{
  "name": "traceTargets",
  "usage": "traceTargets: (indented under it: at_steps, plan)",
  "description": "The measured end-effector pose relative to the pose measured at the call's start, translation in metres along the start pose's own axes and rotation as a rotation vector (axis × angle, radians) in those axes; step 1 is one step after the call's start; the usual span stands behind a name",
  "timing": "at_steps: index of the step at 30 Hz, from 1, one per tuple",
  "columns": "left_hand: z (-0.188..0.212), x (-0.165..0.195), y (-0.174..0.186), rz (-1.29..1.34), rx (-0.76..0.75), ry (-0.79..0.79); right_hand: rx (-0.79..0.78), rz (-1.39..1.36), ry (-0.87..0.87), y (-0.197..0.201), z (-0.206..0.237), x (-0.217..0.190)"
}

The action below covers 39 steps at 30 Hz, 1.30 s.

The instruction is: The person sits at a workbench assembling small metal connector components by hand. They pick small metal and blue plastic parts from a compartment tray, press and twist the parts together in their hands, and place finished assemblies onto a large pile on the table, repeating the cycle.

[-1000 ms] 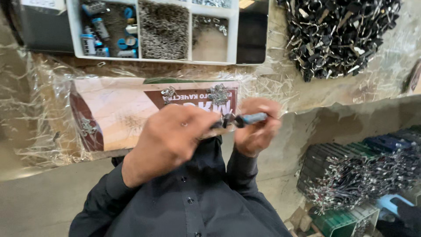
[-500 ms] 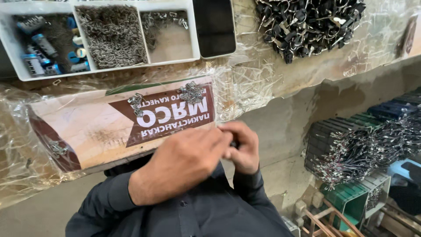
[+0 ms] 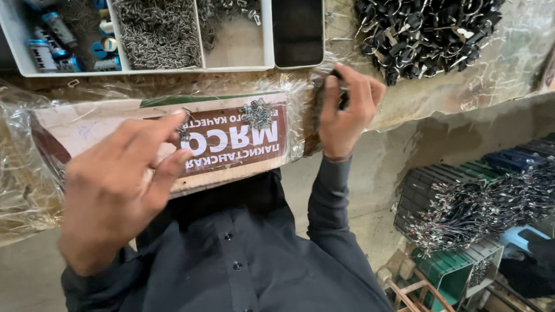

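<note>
Small bright metal clips (image 3: 258, 113) lie in a loose cluster on the brown and cream printed cardboard sheet (image 3: 231, 144), which is spread flat under crinkled clear plastic wrap (image 3: 23, 173) at the bench edge, probably as a work mat that keeps loose parts within reach. A second, smaller bit of the same metal (image 3: 184, 132) sits on the sheet just beside the left hand (image 3: 115, 190). That hand hovers over the near left part of the sheet, thumb and forefinger drawn close together as if pinching; blur hides whether anything lies between them, so I cannot tell.

Just past the right end of the sheet, the right hand (image 3: 344, 112) is raised with its fingers curled around a small dark object (image 3: 342, 98), mostly hidden, gripped against the palm and thumb.

Beyond the far edge of the sheet stands a white plastic divided tray (image 3: 263, 34); its sections keep parts sorted, one heaped with grey metal springs or clips (image 3: 153, 32), another holding blue-capped cylinders (image 3: 55, 34). Farther right of the sheet lies a heap of black-headed keys on rings (image 3: 428, 32). Below the bench, right of the sheet, crates hold bundled wire parts (image 3: 480, 208).
</note>
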<state>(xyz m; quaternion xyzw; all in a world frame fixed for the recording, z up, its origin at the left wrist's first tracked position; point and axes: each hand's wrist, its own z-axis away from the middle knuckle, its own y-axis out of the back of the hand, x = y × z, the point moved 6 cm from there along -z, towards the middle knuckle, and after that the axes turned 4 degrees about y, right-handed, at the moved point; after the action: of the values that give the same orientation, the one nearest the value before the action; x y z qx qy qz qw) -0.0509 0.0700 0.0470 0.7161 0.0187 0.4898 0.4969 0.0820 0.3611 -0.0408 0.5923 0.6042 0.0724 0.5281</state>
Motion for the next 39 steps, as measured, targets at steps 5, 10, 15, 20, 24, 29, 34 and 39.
traceTargets:
  at_steps: [5, 10, 15, 20, 24, 29, 34, 39]
  plan:
    - [0.002, -0.010, 0.004, -0.023, -0.034, 0.139, -0.051, 0.027, 0.019, 0.001, 0.004, 0.000]
    - [0.005, -0.018, 0.014, -0.003, -0.052, 0.158, -0.033, -0.026, 0.007, 0.012, 0.008, 0.003]
    - [0.000, -0.031, 0.048, -0.159, 0.025, 0.056, 0.265, -0.819, -0.249, 0.047, 0.019, -0.018]
    - [-0.021, -0.050, 0.084, -0.500, 0.195, -0.258, 0.082, -1.224, 0.089, 0.028, 0.025, -0.090]
    - [-0.044, -0.080, 0.080, -0.475, 0.200, -0.289, -0.127, -1.175, 0.055, -0.005, 0.029, -0.126]
    - [-0.070, -0.094, 0.059, -0.702, 0.151, -0.327, -0.450, -1.205, 0.057, -0.024, 0.029, -0.175]
    - [-0.091, -0.096, 0.058, -0.723, -0.024, -0.226, -0.505, -1.000, 0.175, -0.033, 0.011, -0.200]
    - [-0.079, -0.073, 0.093, -0.517, 0.101, -0.363, -0.132, -0.316, 0.367, -0.035, -0.013, -0.207]
